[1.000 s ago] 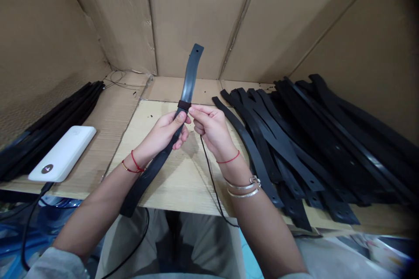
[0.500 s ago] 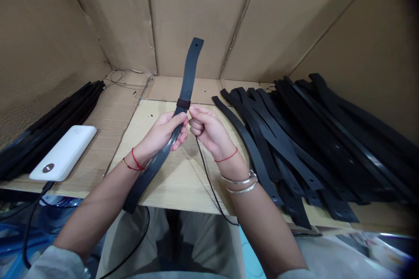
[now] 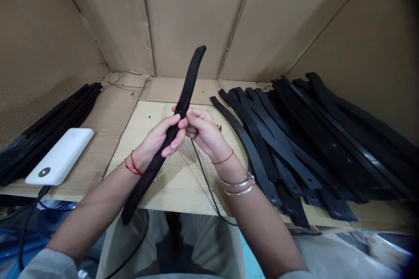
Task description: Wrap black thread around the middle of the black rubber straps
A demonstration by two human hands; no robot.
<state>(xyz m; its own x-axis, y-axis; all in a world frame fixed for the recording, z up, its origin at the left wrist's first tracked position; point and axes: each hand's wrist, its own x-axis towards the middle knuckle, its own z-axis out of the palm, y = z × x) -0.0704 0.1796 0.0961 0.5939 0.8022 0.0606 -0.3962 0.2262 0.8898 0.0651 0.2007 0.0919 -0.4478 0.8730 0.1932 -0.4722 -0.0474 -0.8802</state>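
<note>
A long black rubber strap (image 3: 193,74) with a punched hole near its top end stands nearly upright, its lower end hanging down over the table's front edge. My left hand (image 3: 160,137) is closed around its middle. My right hand (image 3: 203,128) pinches the strap just above the left, its fingertips against a narrow dark band (image 3: 181,107) around the strap. The band is mostly hidden by my fingers. A thin black cord (image 3: 204,178) runs from under my right hand down past the board's front edge.
A large pile of similar black straps (image 3: 314,148) lies to the right, and a smaller bundle (image 3: 55,126) lies to the left beside a white power bank (image 3: 60,157). Cardboard walls (image 3: 196,17) close off the back and sides of the wooden work surface (image 3: 176,187).
The strap has turned so that its narrow edge faces me. My right hand has moved in against it, now covering most of the dark band.
</note>
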